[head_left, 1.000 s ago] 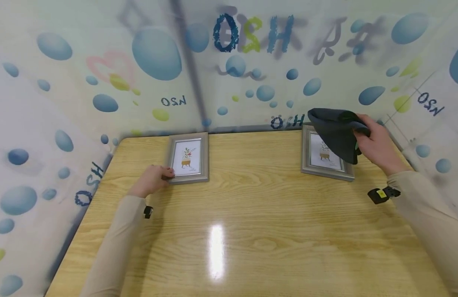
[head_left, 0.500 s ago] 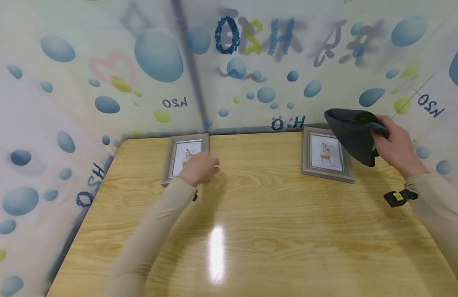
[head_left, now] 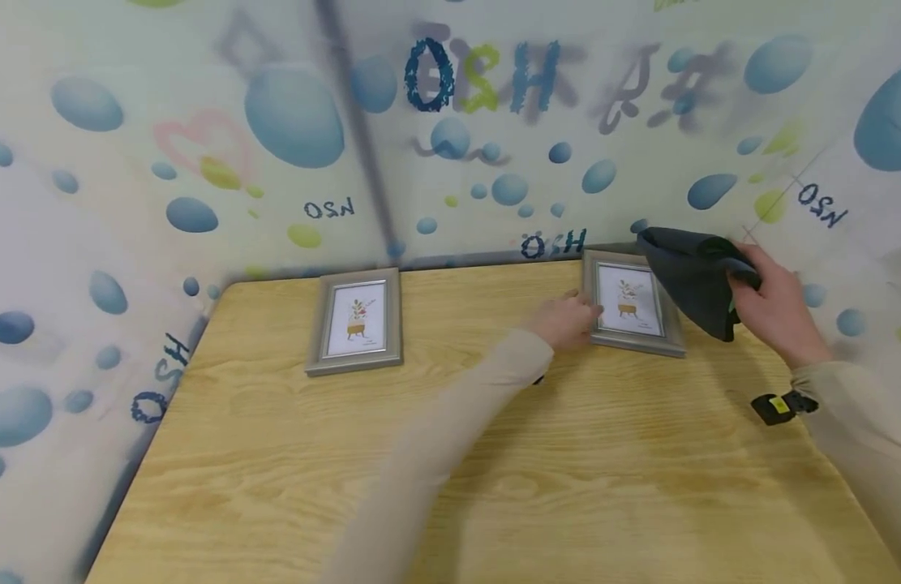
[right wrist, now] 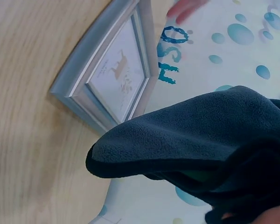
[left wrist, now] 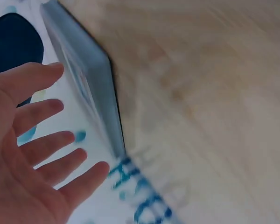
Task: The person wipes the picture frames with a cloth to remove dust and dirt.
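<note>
Here at the near side, your left sleeve (head_left: 437,442) is slanting over the tabletop (head_left: 224,454) toward the far right, while your right sleeve (head_left: 859,430) is angling in from the right. Farther along, your left hand (head_left: 564,321) is hovering at the left edge of the right frame (head_left: 628,300): that grip is sitting released, fingers spreading loosely, holding nothing, though whether a fingertip is touching the frame isn't showing. Across from it, your right hand (head_left: 778,304) is arching above the tabletop, its grip pinching the dark cloth (head_left: 694,280), which is drooping leftward and hiding the right frame's far right corner from the head camera; cloth-to-frame contact isn't readable.

Now the progress! Both frames are lying face up toward the far edge, the left frame (head_left: 357,320) sitting well apart with no hand on it. That side is looking settled, I'd judge; the right frame, with your hands flanking it, is looking like the unfinished part, and the cloth isn't yet lying down anywhere. Whether either picture is already wiped, these views aren't telling. Behind everything, the bubble-printed wall (head_left: 465,191) is rising.
</note>
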The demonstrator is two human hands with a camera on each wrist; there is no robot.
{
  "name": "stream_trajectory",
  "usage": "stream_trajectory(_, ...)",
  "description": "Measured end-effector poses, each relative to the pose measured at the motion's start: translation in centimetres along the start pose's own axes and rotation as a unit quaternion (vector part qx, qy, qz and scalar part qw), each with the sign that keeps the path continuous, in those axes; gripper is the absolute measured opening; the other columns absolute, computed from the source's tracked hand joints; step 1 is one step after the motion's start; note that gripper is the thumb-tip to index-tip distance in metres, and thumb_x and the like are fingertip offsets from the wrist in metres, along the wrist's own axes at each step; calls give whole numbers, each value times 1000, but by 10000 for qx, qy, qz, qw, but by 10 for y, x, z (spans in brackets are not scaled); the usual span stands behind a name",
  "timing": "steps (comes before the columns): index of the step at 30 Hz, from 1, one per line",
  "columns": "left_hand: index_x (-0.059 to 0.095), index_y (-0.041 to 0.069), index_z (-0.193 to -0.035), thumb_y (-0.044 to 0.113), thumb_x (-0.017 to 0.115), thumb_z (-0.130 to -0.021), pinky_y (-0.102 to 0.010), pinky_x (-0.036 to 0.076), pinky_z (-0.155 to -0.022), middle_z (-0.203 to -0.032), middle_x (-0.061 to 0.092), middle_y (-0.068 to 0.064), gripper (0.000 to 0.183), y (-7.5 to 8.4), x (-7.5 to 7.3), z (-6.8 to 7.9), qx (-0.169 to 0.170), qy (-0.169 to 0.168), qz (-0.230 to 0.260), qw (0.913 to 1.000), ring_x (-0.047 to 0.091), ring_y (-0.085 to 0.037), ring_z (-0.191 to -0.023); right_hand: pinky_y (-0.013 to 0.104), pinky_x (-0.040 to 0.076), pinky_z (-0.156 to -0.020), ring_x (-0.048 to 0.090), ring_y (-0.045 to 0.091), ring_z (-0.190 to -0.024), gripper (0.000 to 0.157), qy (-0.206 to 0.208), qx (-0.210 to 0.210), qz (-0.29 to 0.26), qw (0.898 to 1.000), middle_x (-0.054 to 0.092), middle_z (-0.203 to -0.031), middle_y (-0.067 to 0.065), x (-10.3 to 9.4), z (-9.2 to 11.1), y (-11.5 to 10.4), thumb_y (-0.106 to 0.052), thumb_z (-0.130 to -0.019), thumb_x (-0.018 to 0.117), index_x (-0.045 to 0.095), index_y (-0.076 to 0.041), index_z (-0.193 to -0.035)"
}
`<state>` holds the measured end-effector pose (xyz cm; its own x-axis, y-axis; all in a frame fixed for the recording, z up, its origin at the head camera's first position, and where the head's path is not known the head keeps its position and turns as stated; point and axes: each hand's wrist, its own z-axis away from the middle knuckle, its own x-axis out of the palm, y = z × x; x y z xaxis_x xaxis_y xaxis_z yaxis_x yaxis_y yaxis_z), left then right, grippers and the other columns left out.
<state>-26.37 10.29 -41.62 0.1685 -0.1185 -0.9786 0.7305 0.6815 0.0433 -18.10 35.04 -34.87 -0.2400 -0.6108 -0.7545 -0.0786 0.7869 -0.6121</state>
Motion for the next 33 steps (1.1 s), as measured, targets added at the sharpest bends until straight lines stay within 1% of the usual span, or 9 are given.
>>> stream_trajectory(3,43,21,-147,38,59,-96,-29,38,-104,-154,31,-2,56,12,7,-16,-12,-26,-97,9999,29,-22,-140,45,29,-72,43,45,-93,47,-16,59,-28,10000,42,-134,37,0,3,1,-22,-103,33,36,0,-145)
stream_trajectory(6,52,23,-140,40,61,-94,-30,42,-100,-148,42,3,49,17,15,-25,-246,-59,-199,9995,35,-17,-136,52,31,-78,43,48,-101,47,-42,74,-153,9998,41,-135,37,0,6,4,-21,-103,33,36,1,-145)
stream_trajectory(9,63,25,-126,39,64,-92,-32,48,-91,-131,56,8,36,20,19,-28,-468,35,-346,9983,44,-12,-126,53,32,-81,42,49,-106,46,-57,54,-215,9997,40,-135,37,0,9,7,-20,-103,34,36,2,-144)
stream_trajectory(16,69,26,-116,28,63,-95,-30,53,-74,-111,65,9,23,28,18,-24,-526,328,-795,9949,57,-10,-99,30,28,-83,43,47,-105,44,137,-174,-148,9996,42,-135,36,2,12,16,-15,-102,36,39,4,-142)
stream_trajectory(17,69,25,-116,26,62,-96,-29,53,-72,-109,66,9,22,29,18,-22,-489,358,-891,9942,58,-10,-94,29,28,-83,43,47,-104,43,192,-216,-129,9995,42,-134,36,3,13,17,-13,-102,37,40,4,-141)
stream_trajectory(20,71,25,-112,21,60,-97,-26,53,-69,-104,68,8,20,29,16,-14,-421,418,-1074,9924,61,-9,-86,37,32,-86,43,48,-101,41,304,-349,-149,9988,44,-130,38,7,12,16,-8,-100,38,41,6,-139)
stream_trajectory(24,73,23,-109,18,59,-97,-24,53,-69,-100,70,7,19,23,16,1,-350,464,-1213,9909,63,-9,-82,59,31,-83,43,52,-101,41,285,-381,-189,9987,45,-127,39,11,10,14,-5,-100,39,41,7,-138)
stream_trajectory(29,75,20,-105,17,58,-97,-26,52,-76,-97,71,5,19,14,21,27,-105,686,-1688,9832,65,-9,-82,49,31,-79,43,46,-95,38,189,-343,-188,9991,47,-126,35,16,10,12,-8,-101,39,43,3,-137)
stream_trajectory(33,76,19,-100,14,60,-94,-31,49,-88,-96,72,2,18,7,29,50,137,880,-2189,9717,66,-10,-86,52,32,-81,45,48,-98,36,234,-473,-248,9983,49,-126,33,21,10,11,-8,-100,40,46,2,-134)
